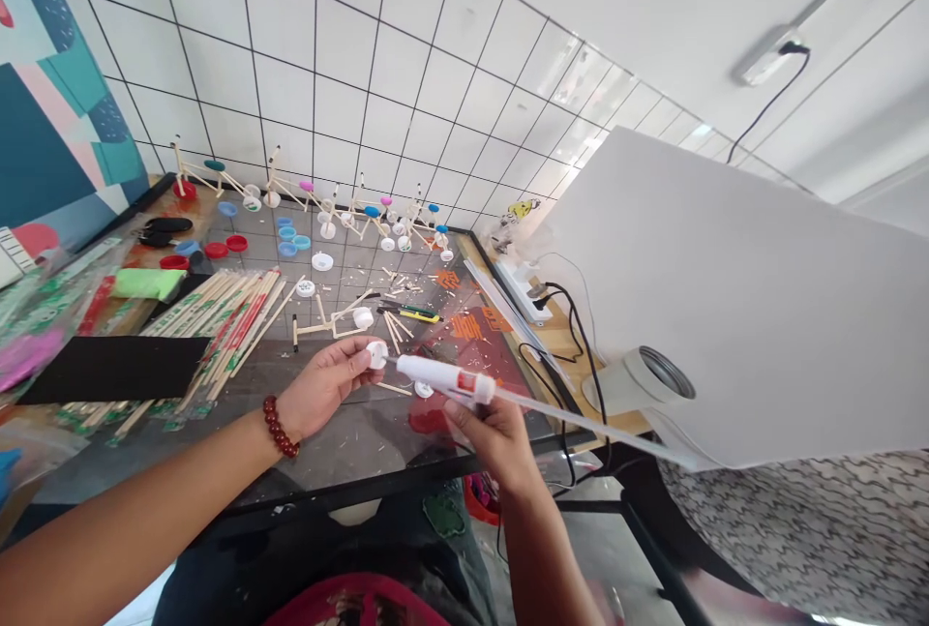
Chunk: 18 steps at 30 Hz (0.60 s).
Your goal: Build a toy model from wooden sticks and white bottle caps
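On the left part of the glass-topped surface [312, 500] lie a black sheet [116, 370] and many bundles of wooden chopsticks [224, 336]. These bundles reach near the left hand [323, 389], so the forearm could push them if it moves to that side. This hand is closed and pinches a white bottle cap [375, 353]; the hold is on a small edge, so the cap could slip or turn if pressure comes on it. The nozzle of a white glue gun [435, 379] points at the cap from just beside it, but I cannot tell if they touch. Behind the cap stand a small stick frame [330, 318] and, a little further, a cutter knife [410, 312], so a careless move forward could hit them. The right hand [490, 442] is wrapped firmly around the gun body. A long glue stick [595, 431] goes out toward the right and passes near a white board [740, 297], where it could catch. Black cables [573, 355] run below it and could be hooked by the arm. The most room for moving seems to be in front of the hands, before the black edge of the surface.
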Each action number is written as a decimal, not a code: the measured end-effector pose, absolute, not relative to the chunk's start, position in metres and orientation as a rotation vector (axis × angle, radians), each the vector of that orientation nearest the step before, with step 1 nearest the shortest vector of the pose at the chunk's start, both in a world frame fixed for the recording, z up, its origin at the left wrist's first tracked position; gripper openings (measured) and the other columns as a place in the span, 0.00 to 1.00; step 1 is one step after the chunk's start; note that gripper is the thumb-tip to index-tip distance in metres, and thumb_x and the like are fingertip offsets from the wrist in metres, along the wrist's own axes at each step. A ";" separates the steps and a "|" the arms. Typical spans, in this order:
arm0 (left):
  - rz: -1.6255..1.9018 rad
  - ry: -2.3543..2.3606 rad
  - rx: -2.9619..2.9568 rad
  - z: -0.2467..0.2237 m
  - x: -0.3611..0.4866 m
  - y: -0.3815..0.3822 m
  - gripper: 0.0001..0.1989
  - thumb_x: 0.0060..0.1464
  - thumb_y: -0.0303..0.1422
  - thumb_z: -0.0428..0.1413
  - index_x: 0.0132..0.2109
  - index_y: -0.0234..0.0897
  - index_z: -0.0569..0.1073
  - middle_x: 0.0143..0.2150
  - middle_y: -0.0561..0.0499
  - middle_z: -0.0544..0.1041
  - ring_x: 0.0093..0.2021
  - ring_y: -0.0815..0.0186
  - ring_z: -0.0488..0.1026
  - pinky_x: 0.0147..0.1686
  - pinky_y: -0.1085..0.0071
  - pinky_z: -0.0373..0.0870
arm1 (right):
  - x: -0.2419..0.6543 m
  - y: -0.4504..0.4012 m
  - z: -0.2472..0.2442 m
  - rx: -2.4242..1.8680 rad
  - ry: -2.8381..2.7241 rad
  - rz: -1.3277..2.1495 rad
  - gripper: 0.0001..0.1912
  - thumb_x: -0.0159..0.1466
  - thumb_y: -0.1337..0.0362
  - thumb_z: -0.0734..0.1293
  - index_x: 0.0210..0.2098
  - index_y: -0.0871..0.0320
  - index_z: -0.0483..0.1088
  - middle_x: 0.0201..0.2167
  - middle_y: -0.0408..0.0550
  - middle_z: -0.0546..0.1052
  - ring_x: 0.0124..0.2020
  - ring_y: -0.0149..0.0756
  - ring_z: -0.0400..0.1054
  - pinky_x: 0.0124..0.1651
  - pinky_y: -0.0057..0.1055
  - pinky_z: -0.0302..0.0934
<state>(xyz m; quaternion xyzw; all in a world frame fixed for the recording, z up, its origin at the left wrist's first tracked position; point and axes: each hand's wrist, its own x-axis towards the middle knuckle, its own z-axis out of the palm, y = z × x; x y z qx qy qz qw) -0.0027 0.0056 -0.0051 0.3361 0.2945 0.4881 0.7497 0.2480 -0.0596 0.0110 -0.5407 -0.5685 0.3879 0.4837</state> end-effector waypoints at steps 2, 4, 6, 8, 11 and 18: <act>1.115 0.676 0.731 -0.003 -0.002 0.006 0.17 0.47 0.42 0.76 0.40 0.38 0.85 0.35 0.51 0.81 0.35 0.67 0.77 0.40 0.71 0.77 | 0.264 -0.044 0.014 -1.316 -1.269 0.911 0.22 0.60 0.46 0.78 0.44 0.56 0.84 0.36 0.50 0.85 0.38 0.47 0.78 0.41 0.40 0.73; 1.149 0.711 0.731 -0.002 -0.002 0.006 0.19 0.44 0.43 0.77 0.40 0.38 0.84 0.34 0.51 0.80 0.34 0.68 0.76 0.39 0.72 0.77 | 0.285 -0.018 0.014 -1.369 -1.229 0.767 0.22 0.58 0.47 0.77 0.44 0.57 0.83 0.38 0.51 0.85 0.38 0.46 0.78 0.43 0.41 0.72; 1.170 0.747 0.724 -0.003 -0.002 0.007 0.20 0.42 0.43 0.78 0.40 0.37 0.84 0.35 0.51 0.80 0.33 0.68 0.75 0.38 0.72 0.77 | 0.308 0.014 0.011 -1.497 -1.257 0.633 0.24 0.55 0.47 0.76 0.44 0.58 0.83 0.36 0.50 0.85 0.36 0.45 0.76 0.43 0.41 0.71; 1.176 0.775 0.734 -0.004 -0.003 0.007 0.20 0.43 0.42 0.77 0.40 0.36 0.84 0.36 0.51 0.81 0.33 0.68 0.75 0.38 0.72 0.76 | 0.326 0.045 0.003 -1.593 -1.252 0.540 0.27 0.54 0.47 0.74 0.45 0.60 0.81 0.37 0.51 0.85 0.37 0.46 0.76 0.46 0.43 0.71; 1.164 0.787 0.787 -0.005 -0.005 0.008 0.17 0.48 0.41 0.74 0.41 0.36 0.83 0.37 0.49 0.81 0.33 0.67 0.75 0.38 0.70 0.76 | 0.339 0.075 -0.012 -1.646 -1.258 0.491 0.29 0.54 0.46 0.70 0.47 0.60 0.80 0.41 0.54 0.85 0.40 0.48 0.77 0.50 0.46 0.71; 1.186 0.943 1.336 0.009 -0.009 0.005 0.15 0.46 0.33 0.73 0.43 0.42 0.86 0.41 0.48 0.81 0.39 0.62 0.75 0.43 0.67 0.75 | 0.343 0.083 -0.040 -1.653 -1.300 0.466 0.30 0.55 0.47 0.69 0.50 0.61 0.79 0.43 0.56 0.85 0.42 0.50 0.76 0.55 0.48 0.68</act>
